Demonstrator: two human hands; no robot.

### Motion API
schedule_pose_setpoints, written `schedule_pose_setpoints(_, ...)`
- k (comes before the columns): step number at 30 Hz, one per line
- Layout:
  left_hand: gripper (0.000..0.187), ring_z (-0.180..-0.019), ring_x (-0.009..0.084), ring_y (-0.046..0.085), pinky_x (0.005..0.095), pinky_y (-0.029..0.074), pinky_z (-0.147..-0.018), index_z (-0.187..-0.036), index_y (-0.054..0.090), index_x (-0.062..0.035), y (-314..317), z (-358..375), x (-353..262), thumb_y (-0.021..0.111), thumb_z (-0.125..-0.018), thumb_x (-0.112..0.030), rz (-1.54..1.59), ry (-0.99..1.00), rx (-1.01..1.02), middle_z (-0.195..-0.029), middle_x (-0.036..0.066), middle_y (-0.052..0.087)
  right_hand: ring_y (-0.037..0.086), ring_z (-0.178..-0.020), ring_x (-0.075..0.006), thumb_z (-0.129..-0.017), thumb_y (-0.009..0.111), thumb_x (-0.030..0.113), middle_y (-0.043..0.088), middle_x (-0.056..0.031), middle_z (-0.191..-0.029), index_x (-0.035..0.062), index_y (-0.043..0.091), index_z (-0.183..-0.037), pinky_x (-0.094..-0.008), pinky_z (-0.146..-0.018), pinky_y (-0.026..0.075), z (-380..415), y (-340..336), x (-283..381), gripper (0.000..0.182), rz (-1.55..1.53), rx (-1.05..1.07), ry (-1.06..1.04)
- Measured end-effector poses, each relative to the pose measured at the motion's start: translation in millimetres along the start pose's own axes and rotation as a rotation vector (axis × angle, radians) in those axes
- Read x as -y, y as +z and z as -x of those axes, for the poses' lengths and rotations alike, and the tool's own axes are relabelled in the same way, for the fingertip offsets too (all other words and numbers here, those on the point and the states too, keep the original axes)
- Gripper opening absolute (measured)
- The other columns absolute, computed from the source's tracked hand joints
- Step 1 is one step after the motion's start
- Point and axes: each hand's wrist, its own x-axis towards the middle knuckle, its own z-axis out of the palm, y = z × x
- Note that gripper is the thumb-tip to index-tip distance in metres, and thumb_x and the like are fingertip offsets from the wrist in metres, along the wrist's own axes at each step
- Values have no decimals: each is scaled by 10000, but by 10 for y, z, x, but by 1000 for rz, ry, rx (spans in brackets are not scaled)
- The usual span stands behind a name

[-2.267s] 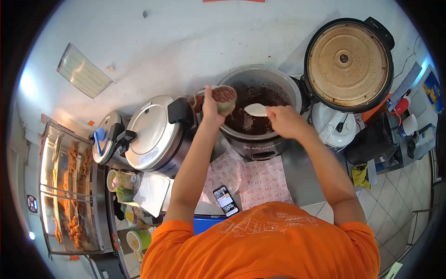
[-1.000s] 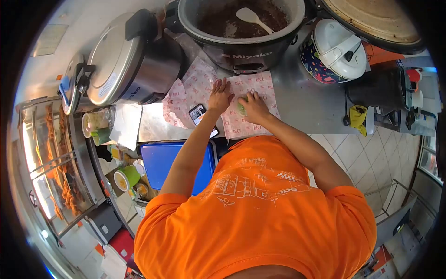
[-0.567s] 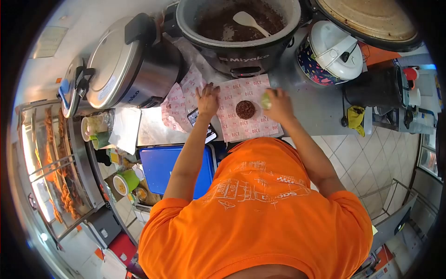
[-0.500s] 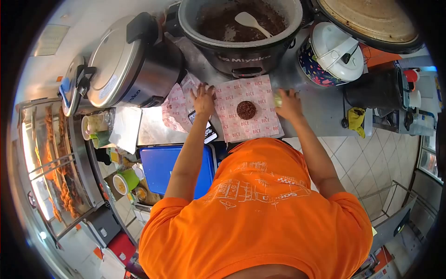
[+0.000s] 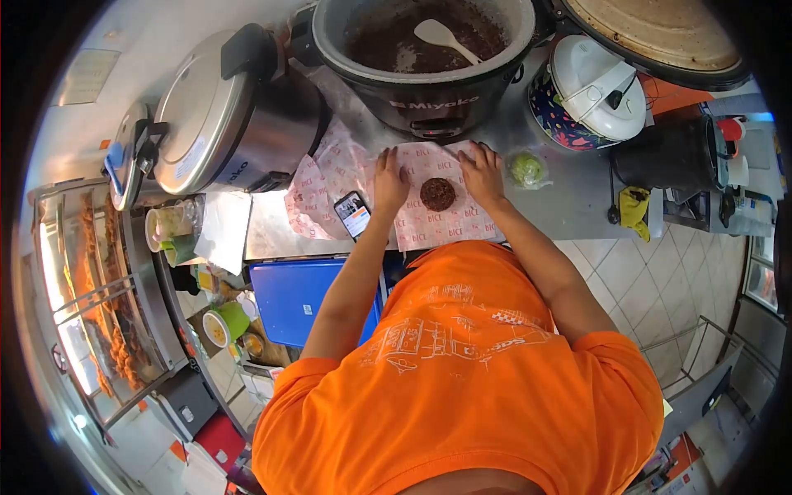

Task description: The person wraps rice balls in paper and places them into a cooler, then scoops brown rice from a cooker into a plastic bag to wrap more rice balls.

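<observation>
A sheet of printed wrapping paper (image 5: 425, 235) lies on the steel counter in front of me. On it sits a round mound of dark brown rice (image 5: 437, 195). My left hand (image 5: 391, 183) is closed on the sheet's left side and my right hand (image 5: 483, 175) on its upper right side. Both sides are drawn inward, and the fingertips are partly hidden. Just right of my right hand rests a small clear bag with something green (image 5: 526, 170). Left of my left hand, a lit phone (image 5: 353, 214) lies on more printed paper (image 5: 312, 191).
Behind the sheet stands a large Miyako cooker (image 5: 429, 103) with dark rice and a white paddle (image 5: 445, 38). A lidded cooker (image 5: 214, 115) is on the left. A patterned pot (image 5: 577, 103) and a yellow cloth (image 5: 634, 211) are on the right. A blue lid (image 5: 309, 297) lies below the counter.
My right hand has let go of the green bag and moved left to the sheet. My left hand has moved right onto it. The sheet's sides have come inward, and the phone is more exposed.
</observation>
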Motion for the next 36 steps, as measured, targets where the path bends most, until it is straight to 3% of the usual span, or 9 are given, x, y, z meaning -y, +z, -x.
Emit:
schedule_pose_setpoints(4, 622, -1353, 385, 434, 504, 360, -1121, -1448, 450, -67, -89, -48, 105, 649, -875, -206, -386, 161, 43, -1512, 202, 421, 498, -1252, -321, -852, 663, 139, 561, -114, -1368, 108, 712, -1068, -468, -1020, 394, -30, -115, 7, 224, -41, -67, -104)
schedule_pose_setpoints(8, 597, -1320, 377, 465, 530, 381, -1083, -1404, 519, -90, -168, -215, 2, 682, -855, -256, -344, 118, 79, -1446, 171, 496, 581, -1163, -298, -842, 674, 127, 597, -92, -1329, 81, 670, -934, -435, -952, 478, -24, -119, -13, 102, -116, -46, -46)
schedule_pose_setpoints(10, 496, -1214, 354, 557, 501, 436, -1013, -1282, 648, -125, -224, -366, 4, 736, -818, -278, -300, -12, 123, -1267, 130, 625, 596, -1138, -306, -842, 676, 115, 599, -95, -1320, 72, 652, -924, -435, -927, 498, -33, -95, -18, 96, -150, -48, -19)
schedule_pose_setpoints(11, 336, -1022, 327, 657, 459, 504, -893, -1107, 746, -133, -218, -449, 118, 773, -796, -258, -237, 28, 85, -1042, 119, 690, 611, -1113, -314, -841, 678, 103, 601, -98, -1312, 62, 635, -913, -436, -902, 519, -22, -81, -18, 94, -189, -46, 6)
schedule_pose_setpoints(15, 173, -894, 332, 685, 440, 538, -837, -977, 771, -134, -407, -626, 107, 752, -814, -190, -45, -16, 242, -945, 129, 698, 623, -1073, -328, -851, 672, 87, 597, -110, -1299, 58, 616, -928, -444, -873, 534, -39, -85, -37, 99, -276, -79, 54)
schedule_pose_setpoints(17, 113, -803, 354, 697, 429, 557, -772, -932, 769, -108, -473, -658, 97, 729, -831, -142, -95, 128, 251, -885, 157, 717, 597, -1087, -344, -863, 671, 110, 587, -117, -1294, 69, 654, -1021, -447, -897, 522, -49, -97, -102, 164, -276, -27, 67)
schedule_pose_setpoints(24, 165, -776, 377, 691, 440, 550, -730, -1021, 740, -83, -452, -611, 120, 688, -866, -99, -137, 167, 232, -847, 171, 720, 537, -1109, -354, -854, 697, 158, 583, -103, -1256, 131, 695, -1206, -447, -944, 485, -100, -208, -74, 354, -52, 49, 152)
schedule_pose_setpoints(29, 140, -736, 382, 676, 453, 549, -703, -1006, 723, -106, -518, -539, 42, 641, -892, -98, -259, 244, 239, -822, 181, 708, 552, -1077, -328, -807, 712, 118, 588, -74, -1235, 101, 722, -900, -441, -893, 496, -124, -225, -92, 95, -112, -46, 38)
schedule_pose_setpoints(36, 127, -931, 355, 674, 440, 521, -856, -1009, 687, -75, -506, -445, 81, 628, -900, -107, -213, 283, 208, -993, 164, 719, 564, -1109, -321, -774, 714, 93, 580, -83, -1268, 75, 648, -815, -447, -905, 495, -89, -234, -75, 79, -84, -61, -74)
